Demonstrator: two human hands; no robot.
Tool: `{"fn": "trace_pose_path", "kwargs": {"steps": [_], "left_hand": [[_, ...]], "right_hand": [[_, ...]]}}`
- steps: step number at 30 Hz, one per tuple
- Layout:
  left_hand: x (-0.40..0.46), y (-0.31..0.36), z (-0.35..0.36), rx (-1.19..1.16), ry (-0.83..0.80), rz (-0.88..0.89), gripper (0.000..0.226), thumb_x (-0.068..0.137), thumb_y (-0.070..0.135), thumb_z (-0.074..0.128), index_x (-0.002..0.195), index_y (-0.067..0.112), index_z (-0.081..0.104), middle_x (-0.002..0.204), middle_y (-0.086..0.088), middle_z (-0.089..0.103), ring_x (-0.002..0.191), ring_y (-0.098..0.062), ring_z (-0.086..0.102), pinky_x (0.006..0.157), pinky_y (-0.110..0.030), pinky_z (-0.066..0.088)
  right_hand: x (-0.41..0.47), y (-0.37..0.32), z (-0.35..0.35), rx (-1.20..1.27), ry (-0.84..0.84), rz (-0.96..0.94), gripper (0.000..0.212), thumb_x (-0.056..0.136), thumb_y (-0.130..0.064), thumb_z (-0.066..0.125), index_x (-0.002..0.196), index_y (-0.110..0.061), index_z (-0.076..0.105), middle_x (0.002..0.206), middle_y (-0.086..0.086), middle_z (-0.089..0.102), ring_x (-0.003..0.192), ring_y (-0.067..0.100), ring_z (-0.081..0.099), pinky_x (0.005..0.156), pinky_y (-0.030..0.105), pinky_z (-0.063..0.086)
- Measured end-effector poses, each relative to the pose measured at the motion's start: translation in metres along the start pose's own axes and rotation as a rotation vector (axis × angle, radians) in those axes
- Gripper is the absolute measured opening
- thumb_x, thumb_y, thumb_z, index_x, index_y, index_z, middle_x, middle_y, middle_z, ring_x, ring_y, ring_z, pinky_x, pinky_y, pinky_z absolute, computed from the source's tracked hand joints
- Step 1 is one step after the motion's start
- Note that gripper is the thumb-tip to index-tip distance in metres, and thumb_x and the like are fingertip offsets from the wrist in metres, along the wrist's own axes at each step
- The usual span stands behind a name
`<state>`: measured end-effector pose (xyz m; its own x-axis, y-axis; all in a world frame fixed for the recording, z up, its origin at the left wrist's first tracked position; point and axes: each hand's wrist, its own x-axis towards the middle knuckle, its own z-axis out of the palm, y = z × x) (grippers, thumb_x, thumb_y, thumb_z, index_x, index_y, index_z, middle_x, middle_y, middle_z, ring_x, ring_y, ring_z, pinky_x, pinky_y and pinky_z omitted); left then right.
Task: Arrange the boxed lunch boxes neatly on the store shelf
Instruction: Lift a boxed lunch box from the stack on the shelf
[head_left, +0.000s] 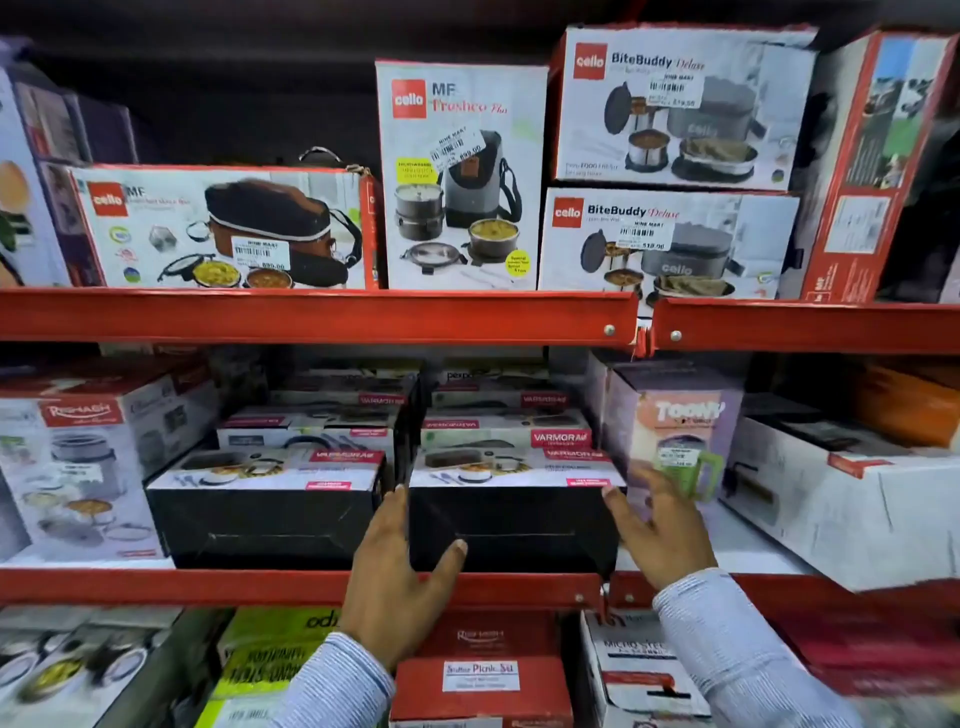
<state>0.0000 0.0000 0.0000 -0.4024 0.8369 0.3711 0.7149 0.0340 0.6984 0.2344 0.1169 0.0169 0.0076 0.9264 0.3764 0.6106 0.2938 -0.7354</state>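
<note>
A black-fronted Varmora lunch box carton (519, 512) stands at the front of the middle shelf, with more Varmora cartons stacked behind it. My left hand (400, 582) lies against its left front corner, thumb across the black face, fingers in the gap beside a second black carton (265, 514). My right hand (660, 530) is spread open at the carton's right side, fingers apart, slightly blurred; I cannot tell if it touches.
The red shelf edge (208, 586) runs under the cartons. A purple Toony box (675, 441) stands right of my right hand, a white carton (852, 499) beyond. A Rishabh box (78, 457) sits at left. Cello boxes (462, 176) fill the upper shelf.
</note>
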Motion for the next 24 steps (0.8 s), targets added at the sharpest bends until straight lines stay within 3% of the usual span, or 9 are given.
{"fn": "trace_pose_path", "kwargs": {"steps": [5,8,11,14,17,19,21,22,24], "left_hand": [[0.008,0.005,0.004,-0.185,-0.025,-0.118,0.096,0.080,0.046,0.072,0.154,0.010,0.021,0.154,-0.011,0.044,0.141,-0.027,0.044,0.115,-0.037,0.039],[0.006,0.010,-0.003,-0.283,0.063,-0.132,0.082,0.080,0.046,0.073,0.147,0.013,0.039,0.127,0.003,0.058,0.126,-0.026,0.056,0.108,-0.041,0.046],[0.009,0.012,-0.018,-0.409,0.082,-0.108,0.060,0.078,0.057,0.064,0.129,0.026,0.062,0.113,0.006,0.065,0.104,-0.015,0.064,0.101,-0.043,0.051],[0.023,0.008,-0.031,-0.506,0.083,-0.126,0.046,0.081,0.058,0.057,0.109,0.024,0.070,0.102,0.003,0.074,0.100,-0.021,0.068,0.098,-0.052,0.053],[0.034,0.008,-0.036,-0.638,0.132,-0.207,0.066,0.077,0.070,0.063,0.089,0.005,0.063,0.088,-0.025,0.068,0.085,-0.043,0.066,0.089,-0.057,0.054],[0.030,0.009,-0.033,-0.567,0.199,-0.243,0.040,0.077,0.054,0.070,0.064,0.019,0.056,0.066,-0.005,0.067,0.071,-0.028,0.063,0.077,-0.048,0.052],[0.027,0.004,-0.026,-0.502,0.179,-0.231,0.021,0.074,0.037,0.074,0.071,0.023,0.059,0.070,0.005,0.074,0.075,-0.023,0.068,0.082,-0.048,0.055],[0.026,0.000,-0.020,-0.491,0.141,-0.215,0.018,0.071,0.031,0.075,0.081,0.025,0.061,0.081,0.003,0.078,0.082,-0.023,0.072,0.087,-0.050,0.056],[0.029,-0.011,-0.009,-0.417,0.107,-0.190,0.043,0.065,0.022,0.074,0.105,0.029,0.061,0.105,0.002,0.079,0.095,-0.017,0.073,0.093,-0.042,0.058]], "right_hand": [[0.011,-0.001,0.000,0.320,-0.161,0.198,0.044,0.081,-0.038,0.063,0.119,-0.017,0.059,0.118,0.001,0.068,0.107,0.020,0.061,0.100,0.037,0.044],[0.007,-0.001,-0.010,0.481,-0.190,0.184,0.008,0.086,-0.027,0.059,0.093,-0.029,0.059,0.100,-0.010,0.062,0.097,0.015,0.057,0.091,0.034,0.044],[0.003,-0.001,-0.026,0.578,-0.144,0.156,0.018,0.076,-0.046,0.059,0.090,-0.039,0.067,0.111,-0.006,0.067,0.103,0.020,0.063,0.093,0.044,0.050],[0.001,-0.008,-0.039,0.699,-0.041,0.140,0.016,0.080,-0.042,0.057,0.083,-0.030,0.067,0.096,0.000,0.070,0.092,0.023,0.066,0.075,0.038,0.052],[0.003,-0.009,-0.043,0.691,0.032,0.123,0.033,0.084,-0.041,0.059,0.084,-0.008,0.061,0.087,0.013,0.071,0.083,0.024,0.066,0.076,0.044,0.053],[0.003,-0.004,-0.039,0.637,0.069,0.089,0.030,0.082,-0.033,0.066,0.080,-0.004,0.058,0.085,0.015,0.071,0.081,0.024,0.065,0.074,0.043,0.054],[0.005,0.006,-0.034,0.628,0.042,0.070,0.008,0.079,-0.016,0.071,0.082,-0.015,0.063,0.087,0.003,0.070,0.083,0.019,0.065,0.072,0.034,0.057],[0.006,0.012,-0.031,0.602,0.006,0.074,0.017,0.077,-0.010,0.072,0.089,-0.020,0.065,0.092,-0.001,0.071,0.086,0.017,0.067,0.074,0.032,0.057],[0.008,0.026,-0.020,0.518,-0.041,0.064,0.035,0.073,-0.003,0.073,0.096,-0.028,0.065,0.098,-0.001,0.072,0.091,0.016,0.068,0.081,0.034,0.054]]}}
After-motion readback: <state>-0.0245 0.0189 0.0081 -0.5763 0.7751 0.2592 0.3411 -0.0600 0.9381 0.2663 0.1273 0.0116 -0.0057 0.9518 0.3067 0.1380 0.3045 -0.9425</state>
